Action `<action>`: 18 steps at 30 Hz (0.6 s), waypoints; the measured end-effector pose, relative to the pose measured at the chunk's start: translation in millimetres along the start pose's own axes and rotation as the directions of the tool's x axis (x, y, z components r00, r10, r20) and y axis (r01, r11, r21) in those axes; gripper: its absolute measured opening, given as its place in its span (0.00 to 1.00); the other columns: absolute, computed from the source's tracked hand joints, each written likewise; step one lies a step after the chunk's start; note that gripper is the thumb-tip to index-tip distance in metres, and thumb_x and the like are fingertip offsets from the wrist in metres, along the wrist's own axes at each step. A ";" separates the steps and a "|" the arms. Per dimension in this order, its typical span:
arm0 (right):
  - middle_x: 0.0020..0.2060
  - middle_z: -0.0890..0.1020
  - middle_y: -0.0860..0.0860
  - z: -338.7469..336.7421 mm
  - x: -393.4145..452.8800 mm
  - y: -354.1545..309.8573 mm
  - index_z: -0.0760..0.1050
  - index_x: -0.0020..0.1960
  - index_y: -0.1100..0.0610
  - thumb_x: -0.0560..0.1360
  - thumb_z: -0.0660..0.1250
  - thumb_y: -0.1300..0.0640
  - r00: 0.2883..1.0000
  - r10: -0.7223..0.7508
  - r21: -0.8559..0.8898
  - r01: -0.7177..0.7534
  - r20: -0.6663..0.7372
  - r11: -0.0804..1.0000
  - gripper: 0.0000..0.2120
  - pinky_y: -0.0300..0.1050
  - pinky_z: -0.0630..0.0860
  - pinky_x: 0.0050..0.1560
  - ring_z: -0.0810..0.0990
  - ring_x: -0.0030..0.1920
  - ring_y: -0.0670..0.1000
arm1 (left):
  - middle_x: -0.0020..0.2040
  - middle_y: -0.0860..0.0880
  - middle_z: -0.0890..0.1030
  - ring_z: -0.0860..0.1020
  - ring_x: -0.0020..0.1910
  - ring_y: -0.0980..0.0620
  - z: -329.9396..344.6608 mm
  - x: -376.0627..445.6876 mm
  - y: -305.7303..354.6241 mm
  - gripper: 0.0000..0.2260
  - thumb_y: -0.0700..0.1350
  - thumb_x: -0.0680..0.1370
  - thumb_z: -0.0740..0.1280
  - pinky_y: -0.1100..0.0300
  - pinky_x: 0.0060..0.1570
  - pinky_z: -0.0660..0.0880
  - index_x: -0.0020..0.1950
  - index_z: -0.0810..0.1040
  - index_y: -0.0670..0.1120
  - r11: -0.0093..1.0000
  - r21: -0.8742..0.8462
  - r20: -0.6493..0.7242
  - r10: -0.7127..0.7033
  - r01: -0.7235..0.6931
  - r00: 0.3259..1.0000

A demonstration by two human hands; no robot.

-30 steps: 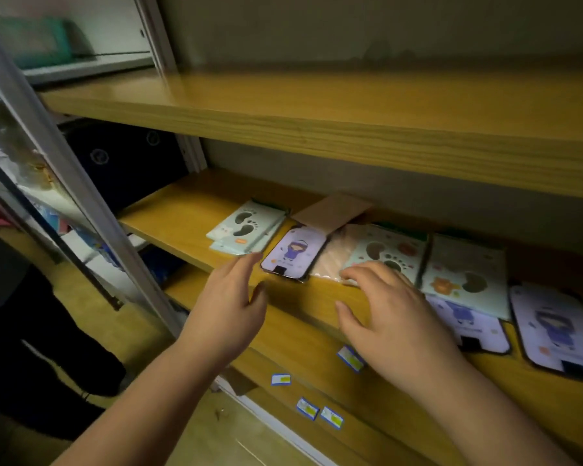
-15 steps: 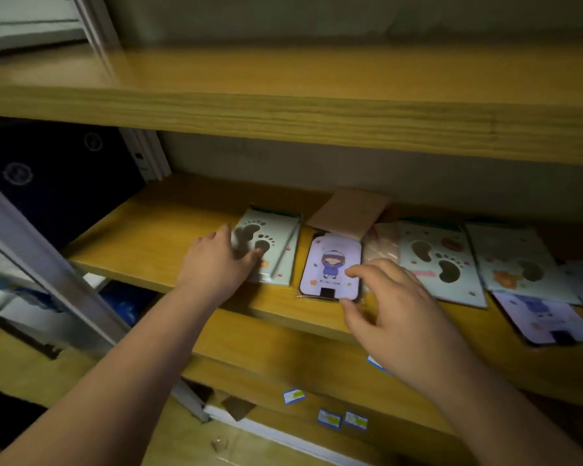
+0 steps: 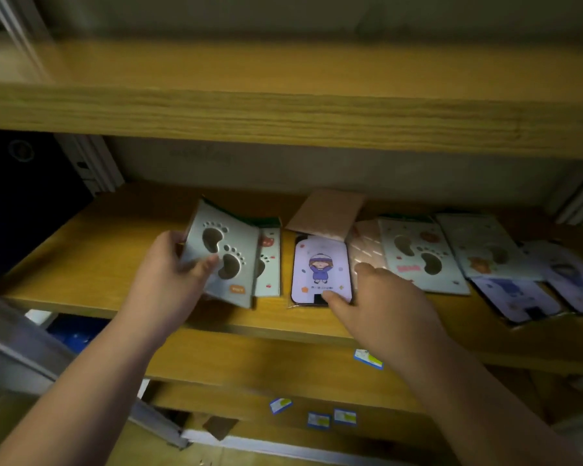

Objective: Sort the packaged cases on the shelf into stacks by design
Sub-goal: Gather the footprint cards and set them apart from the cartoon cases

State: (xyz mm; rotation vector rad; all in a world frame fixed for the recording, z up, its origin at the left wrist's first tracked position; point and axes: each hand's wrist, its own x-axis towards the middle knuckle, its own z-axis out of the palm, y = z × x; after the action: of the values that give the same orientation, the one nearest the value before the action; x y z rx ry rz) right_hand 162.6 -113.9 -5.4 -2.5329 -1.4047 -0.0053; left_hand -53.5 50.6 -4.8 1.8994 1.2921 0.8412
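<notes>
I see my left hand (image 3: 169,280) at centre left of the frame, fingers and thumb curled round a pale footprint case (image 3: 221,255), which it holds tilted up off the wooden shelf (image 3: 91,264); just right of it a second footprint case (image 3: 268,260) lies flat on the shelf, partly covered by the lifted one; my right hand (image 3: 381,304) sits right of centre, thumb and forefinger pinching the lower right corner of a lilac girl case (image 3: 320,267), which lies flat near the shelf's front edge; a brown card (image 3: 327,211) overlaps that case's top edge; further right lie a clear wrapped pack (image 3: 367,243), then another footprint case (image 3: 418,253), then a pale case with an orange figure (image 3: 482,247); toward the right edge of the frame two more lilac cases (image 3: 515,299) (image 3: 572,277) lie at the shelf front, blurred; an upper shelf board (image 3: 283,109) spans the top of the frame; small blue and yellow labels (image 3: 367,358) are stuck on the boards lower down.
</notes>
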 end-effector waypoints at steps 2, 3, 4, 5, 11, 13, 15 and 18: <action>0.38 0.79 0.49 3.5 6.1 -9.4 0.74 0.54 0.54 0.74 0.57 0.28 0.999 0.019 -0.048 -0.020 -0.026 0.999 0.30 0.42 0.67 0.29 0.75 0.36 0.48 | 0.56 0.55 0.78 0.80 0.53 0.53 0.0 -11.1 1.7 0.25 0.52 0.77 0.70 0.56 0.43 0.80 0.72 0.67 0.51 0.999 -0.020 -0.007 0.031 -0.031 0.999; 0.39 0.80 0.49 5.0 8.3 -12.8 0.74 0.54 0.55 0.73 0.58 0.27 0.999 0.029 -0.052 -0.031 -0.035 0.998 0.32 0.42 0.68 0.29 0.75 0.36 0.48 | 0.58 0.54 0.78 0.80 0.55 0.52 0.7 -16.2 2.5 0.25 0.52 0.77 0.70 0.52 0.46 0.81 0.71 0.67 0.52 0.998 -0.049 -0.008 0.039 -0.039 0.999; 0.40 0.81 0.50 7.0 9.4 -14.9 0.74 0.54 0.55 0.71 0.59 0.26 0.998 0.037 -0.048 -0.039 -0.040 0.998 0.33 0.42 0.68 0.30 0.74 0.36 0.48 | 0.59 0.54 0.78 0.80 0.55 0.52 1.9 -20.3 2.5 0.24 0.52 0.77 0.70 0.51 0.47 0.81 0.71 0.67 0.53 0.996 -0.082 -0.007 0.046 -0.046 0.999; 0.42 0.82 0.50 8.8 10.0 -16.0 0.74 0.55 0.55 0.70 0.61 0.25 0.998 0.047 -0.034 -0.048 -0.038 0.998 0.33 0.43 0.68 0.31 0.74 0.36 0.48 | 0.60 0.54 0.79 0.80 0.55 0.54 3.5 -23.4 2.5 0.24 0.53 0.77 0.69 0.53 0.46 0.81 0.71 0.67 0.54 0.992 -0.115 -0.003 0.050 -0.050 0.999; 0.36 0.73 0.42 11.4 12.1 -5.7 0.68 0.47 0.50 0.63 0.72 0.28 0.983 0.173 0.236 -0.183 0.065 0.954 0.30 0.39 0.64 0.29 0.71 0.35 0.41 | 0.55 0.56 0.83 0.83 0.50 0.58 18.4 -27.4 5.4 0.18 0.50 0.77 0.70 0.58 0.44 0.80 0.65 0.71 0.58 0.936 -0.348 0.044 -0.032 0.045 0.999; 0.38 0.76 0.43 10.8 11.7 -0.7 0.70 0.50 0.49 0.63 0.75 0.33 0.971 0.200 0.313 -0.232 0.134 0.921 0.27 0.40 0.71 0.34 0.74 0.38 0.41 | 0.52 0.59 0.84 0.83 0.47 0.64 23.5 -28.6 7.1 0.14 0.48 0.77 0.70 0.65 0.38 0.80 0.61 0.74 0.61 0.903 -0.421 0.068 -0.063 0.085 0.996; 0.39 0.78 0.43 9.3 9.3 2.5 0.76 0.56 0.52 0.66 0.76 0.38 0.962 0.210 0.361 -0.260 0.173 0.895 0.26 0.40 0.73 0.35 0.77 0.39 0.42 | 0.50 0.62 0.84 0.83 0.46 0.65 27.5 -30.7 9.8 0.12 0.48 0.78 0.69 0.70 0.33 0.78 0.59 0.75 0.61 0.878 -0.467 0.083 -0.080 0.109 0.993; 0.33 0.77 0.45 6.2 2.2 -0.4 0.76 0.52 0.53 0.70 0.70 0.34 0.981 0.155 0.280 -0.183 0.118 0.942 0.24 0.40 0.69 0.30 0.76 0.34 0.43 | 0.52 0.55 0.85 0.84 0.46 0.62 32.0 -32.5 13.1 0.15 0.46 0.78 0.69 0.70 0.35 0.78 0.65 0.76 0.53 0.847 -0.515 0.085 -0.099 0.129 0.991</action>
State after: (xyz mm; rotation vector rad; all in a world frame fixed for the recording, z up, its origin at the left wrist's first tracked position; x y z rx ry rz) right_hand 162.7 -110.6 -11.0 -2.4217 -1.1181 0.3320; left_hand -30.7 10.7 -16.2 1.3899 0.9999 0.9539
